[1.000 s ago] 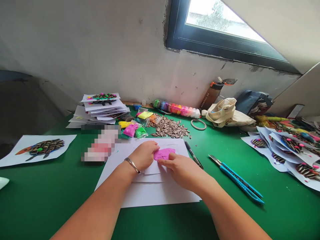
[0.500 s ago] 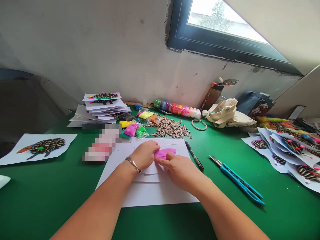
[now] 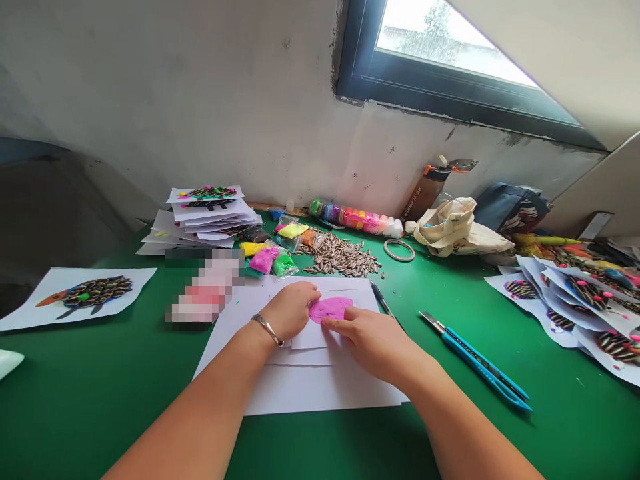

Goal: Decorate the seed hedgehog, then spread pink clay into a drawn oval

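Observation:
A flat piece of pink modelling clay lies on a small white sheet of paper, over larger white sheets. My left hand, with a silver bracelet at its wrist, rests on the paper with its fingertips at the clay's left edge. It is open and grips nothing. From the right, my right hand presses its outstretched index finger on the clay's lower edge. Its other fingers are bent and partly hidden. A black pen lies just beyond my right hand, partly covered by it.
A blue utility knife lies to the right, blade out. Behind the paper are sunflower seeds, bagged coloured clay and a tape roll. Seed-picture sheets are stacked at back left, with more sheets at right.
My right index finger has moved slightly right along the clay's lower edge. The clay looks smoother and more rounded. My left hand stays in place.

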`<act>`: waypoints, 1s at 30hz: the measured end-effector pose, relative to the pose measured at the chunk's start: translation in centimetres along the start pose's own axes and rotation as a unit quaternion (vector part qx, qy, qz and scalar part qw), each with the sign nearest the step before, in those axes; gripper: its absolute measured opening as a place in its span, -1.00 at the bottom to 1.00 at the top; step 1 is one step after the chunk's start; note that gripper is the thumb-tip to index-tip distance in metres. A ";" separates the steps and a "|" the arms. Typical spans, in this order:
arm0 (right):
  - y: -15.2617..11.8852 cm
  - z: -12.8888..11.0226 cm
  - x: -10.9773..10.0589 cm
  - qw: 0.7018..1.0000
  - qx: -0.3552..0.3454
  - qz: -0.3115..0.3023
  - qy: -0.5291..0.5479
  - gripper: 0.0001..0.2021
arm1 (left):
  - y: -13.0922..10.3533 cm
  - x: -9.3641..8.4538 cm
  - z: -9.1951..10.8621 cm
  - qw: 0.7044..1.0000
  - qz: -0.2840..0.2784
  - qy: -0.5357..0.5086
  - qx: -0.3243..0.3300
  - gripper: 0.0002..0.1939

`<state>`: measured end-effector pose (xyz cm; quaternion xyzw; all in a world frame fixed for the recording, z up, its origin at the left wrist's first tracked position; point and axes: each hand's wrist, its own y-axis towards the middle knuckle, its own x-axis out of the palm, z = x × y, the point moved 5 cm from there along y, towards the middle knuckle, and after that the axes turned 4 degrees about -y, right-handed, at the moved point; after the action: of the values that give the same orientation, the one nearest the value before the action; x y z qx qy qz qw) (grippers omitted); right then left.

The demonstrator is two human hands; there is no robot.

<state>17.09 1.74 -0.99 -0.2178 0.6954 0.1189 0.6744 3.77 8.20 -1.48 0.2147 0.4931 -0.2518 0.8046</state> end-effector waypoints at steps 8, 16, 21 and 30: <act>0.4 0.2 -0.1 0.999 0.035 0.017 0.021 -0.60 | 0.0 0.2 0.0 1.000 -0.005 -0.006 0.004 -0.67; 0.1 0.8 0.4 0.998 0.029 0.003 0.049 -0.59 | 0.1 0.2 0.1 1.000 -0.003 -0.007 0.010 -0.69; 0.0 1.1 0.4 0.997 0.042 -0.001 0.060 -0.50 | 0.1 0.2 0.1 1.000 -0.001 -0.010 0.011 -0.69; 0.2 1.5 0.6 0.996 0.041 -0.014 0.077 -0.49 | 0.1 0.1 0.2 1.000 0.004 -0.003 0.006 -0.68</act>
<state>18.38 2.49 -1.71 -0.2078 0.7464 0.0637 0.6290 3.99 8.11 -1.51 0.2209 0.4884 -0.2522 0.8056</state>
